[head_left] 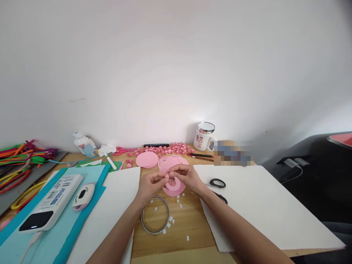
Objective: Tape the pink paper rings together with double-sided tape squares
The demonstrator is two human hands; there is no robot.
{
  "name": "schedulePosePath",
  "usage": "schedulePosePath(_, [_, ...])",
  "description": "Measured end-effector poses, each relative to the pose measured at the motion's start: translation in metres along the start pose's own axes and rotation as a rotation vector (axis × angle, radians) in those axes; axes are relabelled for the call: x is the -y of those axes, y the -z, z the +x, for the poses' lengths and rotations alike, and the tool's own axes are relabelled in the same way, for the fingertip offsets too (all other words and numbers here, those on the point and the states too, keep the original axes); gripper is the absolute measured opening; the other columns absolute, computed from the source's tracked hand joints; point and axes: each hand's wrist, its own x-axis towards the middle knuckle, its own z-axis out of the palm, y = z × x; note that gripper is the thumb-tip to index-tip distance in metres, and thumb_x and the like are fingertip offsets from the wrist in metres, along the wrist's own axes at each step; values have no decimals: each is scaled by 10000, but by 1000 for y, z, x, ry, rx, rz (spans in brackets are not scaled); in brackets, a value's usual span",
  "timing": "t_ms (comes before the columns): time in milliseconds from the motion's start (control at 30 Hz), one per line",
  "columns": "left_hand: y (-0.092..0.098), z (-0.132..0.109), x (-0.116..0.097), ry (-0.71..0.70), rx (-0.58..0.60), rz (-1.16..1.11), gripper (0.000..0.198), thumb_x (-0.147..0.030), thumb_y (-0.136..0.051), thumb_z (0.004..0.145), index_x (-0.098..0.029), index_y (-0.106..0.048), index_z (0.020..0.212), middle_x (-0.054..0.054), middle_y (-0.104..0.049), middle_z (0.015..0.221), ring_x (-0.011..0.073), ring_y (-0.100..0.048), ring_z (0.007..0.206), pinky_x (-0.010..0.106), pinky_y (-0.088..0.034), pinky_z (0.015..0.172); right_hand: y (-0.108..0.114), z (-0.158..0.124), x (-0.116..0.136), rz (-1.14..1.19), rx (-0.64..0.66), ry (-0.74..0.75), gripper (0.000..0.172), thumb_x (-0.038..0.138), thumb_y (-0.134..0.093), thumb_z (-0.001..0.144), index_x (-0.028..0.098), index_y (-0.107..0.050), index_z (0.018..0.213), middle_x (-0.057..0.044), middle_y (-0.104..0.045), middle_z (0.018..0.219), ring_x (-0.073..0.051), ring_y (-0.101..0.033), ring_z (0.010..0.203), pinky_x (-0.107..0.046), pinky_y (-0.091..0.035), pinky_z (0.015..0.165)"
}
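My left hand [151, 185] and my right hand [188, 177] meet in the middle of the table, fingertips pinched together. Between them is a pink paper strip [173, 184], partly curled and partly hidden by the fingers. Round pink paper pieces [178, 191] lie beneath the hands, with more overlapping cut pink paper [173, 160] just behind. To their left sits a stack of pink paper circles [147, 160]. Many small rolled pink paper roses [176, 148] are heaped along the wall. A roll of tape [142, 218] lies in front of my left hand.
White backing scraps [170, 219] dot the wood. Black-handled scissors [217, 183] rest on a white board [261, 209] at right. A mug [204, 137] and pencils [202, 157] stand behind. At left are a power bank [56, 201], colored pipe cleaners [24, 157] and a bottle [84, 143].
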Motion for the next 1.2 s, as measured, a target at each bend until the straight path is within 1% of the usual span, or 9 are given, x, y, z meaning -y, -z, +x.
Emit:
schedulePosePath(133, [-1, -1, -3, 3, -65, -24, 225, -300, -691, 608, -128, -682, 754, 66, -713, 741, 196, -645, 686, 288, -500, 671, 0, -1, 3, -66, 1, 25, 246, 374, -670, 639, 173, -668, 781, -34, -672, 758, -135, -600, 675, -287, -481, 682])
schedulePosePath(367, [0, 0, 0, -36, -14, 64, 224, -331, -640, 669, -138, -695, 766, 45, -703, 720, 183, -624, 683, 263, -481, 642, -3, -1, 2, 51, 31, -15, 251, 324, -711, 605, 166, -583, 752, 15, -615, 566, -115, -567, 513, -268, -460, 552])
schedulePosePath(500, [2, 1, 2, -30, 50, 104, 277, -390, -593, 702, -132, -687, 666, 38, -676, 628, 173, -609, 636, 257, -466, 622, -1, -1, -1, -7, 14, -36, 319, 312, -755, 530, 167, -570, 747, 29, -591, 598, -88, -534, 497, -232, -435, 519])
schedulePosePath(633, [1, 0, 3, 11, 48, 62, 285, -397, -605, 690, -131, -690, 632, 39, -674, 604, 173, -606, 624, 252, -458, 614, 0, -2, -5, -84, 21, -44, 374, 318, -783, 461, 165, -567, 725, 32, -545, 639, -73, -498, 517, -214, -429, 508])
schedulePosePath(800, [2, 0, 3, 64, -1, 12, 208, -327, -695, 608, -120, -695, 591, 52, -687, 607, 167, -597, 600, 246, -448, 588, -5, -3, -10, -142, 32, -54, 355, 313, -774, 480, 167, -566, 729, 34, -514, 654, -76, -489, 560, -211, -440, 533])
schedulePosePath(900, [3, 0, 5, 98, -17, -131, 175, -293, -718, 585, -120, -691, 600, 46, -681, 596, 159, -598, 592, 261, -466, 608, -7, -4, -8, -185, 53, -41, 323, 294, -750, 535, 169, -570, 771, 21, -546, 703, -87, -515, 626, -218, -453, 590])
schedulePosePath(1000, [5, 2, 5, 90, -110, -284, 161, -266, -734, 564, -121, -685, 611, 44, -684, 611, 155, -608, 599, 279, -486, 641, -7, -4, -5, -127, 115, -83, 343, 314, -720, 584, 181, -561, 857, 1, -581, 790, -99, -555, 645, -250, -484, 618])
schedulePosePath(1100, [8, 4, 5, 15, -198, -320, 164, -264, -726, 579, -111, -674, 604, 55, -684, 627, 155, -609, 608, 280, -499, 632, -6, -3, -3, -29, 140, -156, 383, 352, -691, 616, 175, -541, 921, 2, -601, 703, -115, -587, 577, -286, -509, 584])
schedulePosePath(1200, [11, 5, 5, -11, -210, -276, 176, -270, -719, 589, -105, -674, 629, 64, -687, 648, 161, -616, 614, 285, -511, 625, -5, -1, -1, -7, 56, -146, 344, 354, -701, 602, 154, -560, 844, 8, -596, 620, -112, -588, 543, -276, -510, 574])
